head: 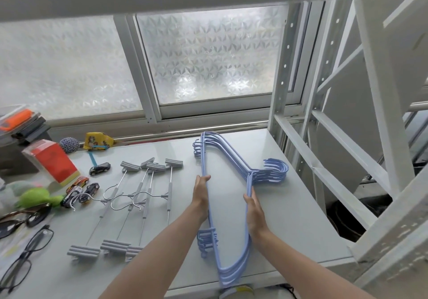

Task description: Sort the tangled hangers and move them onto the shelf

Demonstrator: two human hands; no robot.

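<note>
A stack of several blue hangers (234, 159) lies on the white shelf surface (301, 217), hooks pointing right. My left hand (202, 192) presses against the stack's long bottom bar from the left. My right hand (254, 213) presses flat against its right side, just below the necks. The stack sits squeezed between both hands. Several grey clip hangers (143, 201) with metal hooks lie spread out to the left of the blue stack.
Toy cars (83, 190), a green toy (37, 197), an orange box (51, 164) and glasses (25, 247) crowd the left side. A frosted window (208, 55) stands behind. White shelf uprights (280, 90) rise at the right, with a shelf board overhead.
</note>
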